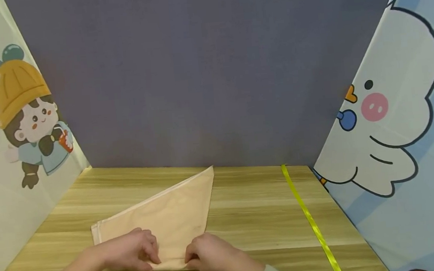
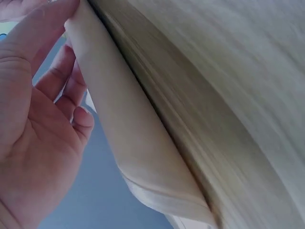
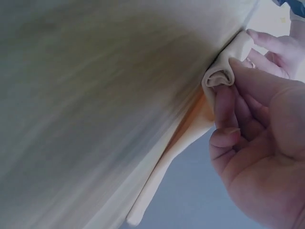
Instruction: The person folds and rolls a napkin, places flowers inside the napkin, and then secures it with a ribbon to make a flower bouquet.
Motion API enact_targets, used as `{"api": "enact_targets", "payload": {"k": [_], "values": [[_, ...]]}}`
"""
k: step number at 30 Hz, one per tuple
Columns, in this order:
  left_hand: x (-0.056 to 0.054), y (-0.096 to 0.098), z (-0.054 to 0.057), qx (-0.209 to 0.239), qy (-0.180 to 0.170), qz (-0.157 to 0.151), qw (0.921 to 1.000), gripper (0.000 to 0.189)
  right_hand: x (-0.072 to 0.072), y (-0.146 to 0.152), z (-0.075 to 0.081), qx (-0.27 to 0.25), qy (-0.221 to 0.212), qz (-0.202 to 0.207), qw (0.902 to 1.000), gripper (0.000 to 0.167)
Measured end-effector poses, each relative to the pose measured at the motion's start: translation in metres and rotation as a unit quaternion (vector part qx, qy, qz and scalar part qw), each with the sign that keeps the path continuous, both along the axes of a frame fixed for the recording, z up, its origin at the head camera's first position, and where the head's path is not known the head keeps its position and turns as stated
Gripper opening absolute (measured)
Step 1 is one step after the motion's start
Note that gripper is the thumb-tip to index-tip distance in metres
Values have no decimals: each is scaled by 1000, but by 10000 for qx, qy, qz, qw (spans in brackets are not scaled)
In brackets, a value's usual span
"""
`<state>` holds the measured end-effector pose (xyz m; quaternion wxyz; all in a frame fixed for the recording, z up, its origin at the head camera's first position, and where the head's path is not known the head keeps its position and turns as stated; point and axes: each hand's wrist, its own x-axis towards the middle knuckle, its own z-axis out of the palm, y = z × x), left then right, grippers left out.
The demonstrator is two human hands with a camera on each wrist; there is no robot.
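Observation:
A beige cloth [image 1: 170, 217] lies on the table, tapering to a point at the far end, with its near edge turned over. My left hand [image 1: 130, 251] pinches that near edge left of its middle; the left wrist view has the rolled fold [image 2: 128, 124] running down from the fingertips. At the right end of the same edge, my right hand [image 1: 212, 253] grips the cloth between thumb and fingers. Seen from the right wrist, the cloth's end [image 3: 220, 76] is coiled in layers, with an index finger beneath it. The cloth's left lower part is hidden behind my left hand and forearm.
A yellow tape strip [image 1: 311, 222] runs front to back along the right of the wood-grain table [image 1: 255, 218]. A dark grey panel [image 1: 196, 77] rises at the back. Side panels with cartoon prints, a child [image 1: 31, 113] and a white bird [image 1: 396, 107], flank the table.

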<state>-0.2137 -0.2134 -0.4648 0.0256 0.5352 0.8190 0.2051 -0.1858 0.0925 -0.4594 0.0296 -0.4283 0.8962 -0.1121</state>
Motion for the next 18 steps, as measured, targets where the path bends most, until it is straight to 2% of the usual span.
{"api": "enact_targets", "payload": {"k": [3, 5, 8, 11, 14, 18], "values": [[0, 4, 2, 13, -285, 10, 9996, 11, 1, 8, -1, -93, -29, -79, 9999, 5], [-1, 7, 3, 46, -757, 142, 9970, 9, 2, 14, -1, -231, -130, -170, 9995, 3], [-1, 11, 4, 198, -1574, 414, 9865, 5, 2, 20, -3, -521, -365, -289, 9976, 5], [-1, 12, 4, 344, -2075, 616, 9757, 11, 1, 23, -4, -680, -524, -327, 9958, 7], [-2, 12, 4, 377, -2055, 615, 9760, 11, -1, 23, -4, -636, -627, -355, 9954, 6], [-3, 12, 2, 332, -1688, 430, 9842, 6, -3, 22, -3, -385, -591, -370, 9968, 4]]}}
